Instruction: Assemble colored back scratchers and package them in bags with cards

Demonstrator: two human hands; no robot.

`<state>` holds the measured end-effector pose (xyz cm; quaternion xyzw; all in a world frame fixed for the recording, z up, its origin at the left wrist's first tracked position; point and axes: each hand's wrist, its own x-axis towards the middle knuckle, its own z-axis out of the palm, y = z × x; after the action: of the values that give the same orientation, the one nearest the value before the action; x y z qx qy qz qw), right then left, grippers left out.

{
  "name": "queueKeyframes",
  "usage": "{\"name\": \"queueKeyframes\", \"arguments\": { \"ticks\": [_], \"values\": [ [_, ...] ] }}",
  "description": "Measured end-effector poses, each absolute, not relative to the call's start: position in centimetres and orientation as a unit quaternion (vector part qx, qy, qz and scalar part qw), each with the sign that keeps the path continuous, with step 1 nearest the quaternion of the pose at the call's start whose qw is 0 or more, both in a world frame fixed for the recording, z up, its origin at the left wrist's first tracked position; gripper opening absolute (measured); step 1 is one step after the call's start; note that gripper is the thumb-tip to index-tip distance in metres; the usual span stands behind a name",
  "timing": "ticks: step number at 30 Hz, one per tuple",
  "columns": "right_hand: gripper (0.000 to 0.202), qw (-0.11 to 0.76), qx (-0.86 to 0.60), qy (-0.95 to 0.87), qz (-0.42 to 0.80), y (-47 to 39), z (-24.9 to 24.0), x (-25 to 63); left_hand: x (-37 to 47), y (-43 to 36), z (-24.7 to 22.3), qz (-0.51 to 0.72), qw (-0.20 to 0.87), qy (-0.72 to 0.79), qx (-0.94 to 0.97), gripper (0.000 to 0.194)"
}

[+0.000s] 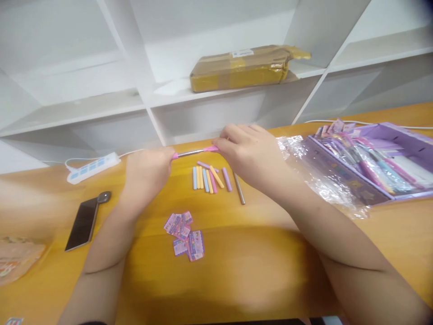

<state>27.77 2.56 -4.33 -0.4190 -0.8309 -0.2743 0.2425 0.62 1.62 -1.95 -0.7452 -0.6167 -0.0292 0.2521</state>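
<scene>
A thin metal rod with pink ends (190, 153) is stretched level between my two hands, above the far part of the desk. My left hand (149, 174) is closed around its left pink end, most of which the fist hides. At the other end, my right hand (248, 151) pinches the pink tip between thumb and fingers. Just below the rod lie several short pastel sticks (206, 178) in blue, yellow, pink and purple. Beside them, under my right wrist, rests a bare metal tube (239, 189). Several small purple printed cards (195, 246) lie nearer to me in a loose pile.
On the right stands a purple box (352, 174) filled with wrapped colourful items, with crumpled clear plastic (338, 194) against it. A white power strip (94, 168) and a black phone (82, 223) lie left. Behind, white shelves hold a taped parcel (243, 70).
</scene>
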Motion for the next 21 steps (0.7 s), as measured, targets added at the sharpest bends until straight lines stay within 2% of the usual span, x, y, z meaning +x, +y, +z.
{"name": "queueKeyframes", "arguments": {
  "ticks": [7, 10, 13, 15, 19, 21],
  "values": [
    [0.04, 0.292, -0.372, -0.823, -0.315, 4.7, -5.0, 28.2, 0.2, 2.8, -1.4, -0.022, 0.215, -0.629, -0.746, 0.033],
    [0.045, 0.297, -0.396, -0.809, -0.315, 6.4, -4.6, 30.2, -1.3, 3.8, -0.8, -0.045, 0.224, -0.644, -0.73, 0.029],
    [0.047, 0.299, -0.492, -0.751, -0.325, 9.4, -3.9, 35.2, -4.9, 4.8, 0.7, -0.07, 0.257, -0.676, -0.687, 0.025],
    [0.037, 0.316, -0.595, -0.66, -0.333, 11.9, -3.7, 39.9, -8.2, 5.2, 2.0, -0.099, 0.264, -0.675, -0.681, 0.025],
    [0.022, 0.356, -0.741, -0.458, -0.339, 15.7, -4.3, 49.7, -14.4, 5.0, 3.6, -0.184, 0.278, -0.685, -0.647, 0.04],
    [0.028, 0.374, -0.745, -0.407, -0.375, 16.5, -5.1, 53.2, -16.0, 4.8, 3.6, -0.207, 0.295, -0.675, -0.643, 0.041]
  ]
}}
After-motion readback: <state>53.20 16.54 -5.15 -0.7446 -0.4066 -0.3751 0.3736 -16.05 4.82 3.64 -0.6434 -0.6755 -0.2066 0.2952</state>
